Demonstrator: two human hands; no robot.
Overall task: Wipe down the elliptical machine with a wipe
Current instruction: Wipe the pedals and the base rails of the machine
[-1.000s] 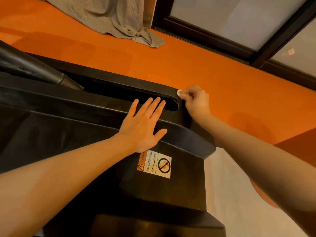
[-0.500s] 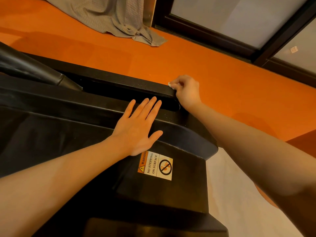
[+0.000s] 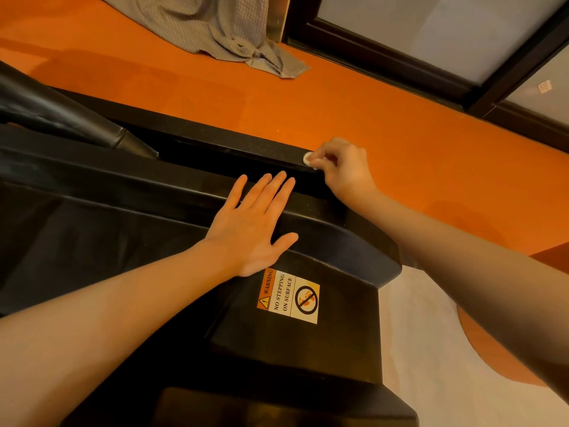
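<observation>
Fingers (image 3: 323, 161) maybe on orange-floored elliptical (image 3: 246, 149)

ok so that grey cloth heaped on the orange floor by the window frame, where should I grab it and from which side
Take the grey cloth at its loose bunched corner, the end trailing out flat over the orange floor. Come from above on the window side. That corner lies free and already gathered, so a pinching grip should close round it; the rest runs out of view.

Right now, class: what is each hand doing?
Left hand: open, flat on the elliptical machine.
Right hand: pinching a small white wipe against the rail.
</observation>
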